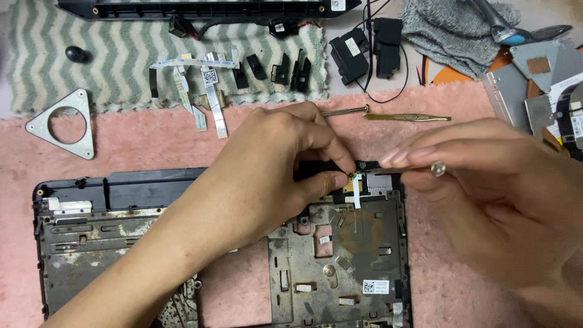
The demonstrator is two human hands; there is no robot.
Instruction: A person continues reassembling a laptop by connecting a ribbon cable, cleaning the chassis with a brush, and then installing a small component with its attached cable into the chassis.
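Right hand [486, 194]: hovering over the laptop chassis [340, 255], fingers curled, grasping nothing visible.
Left hand [273, 164]: pinching a small brass part [351, 175].

The laptop chassis [340, 255] lies before me on the mat [461, 291], and my left hand [267, 170] and right hand [492, 200] meet over its far edge. Behind them lie a screwdriver [345, 111] and tweezers [407, 118]; the triangular bracket [64, 124] sits far left, the ribbon cables [206, 91] beyond.
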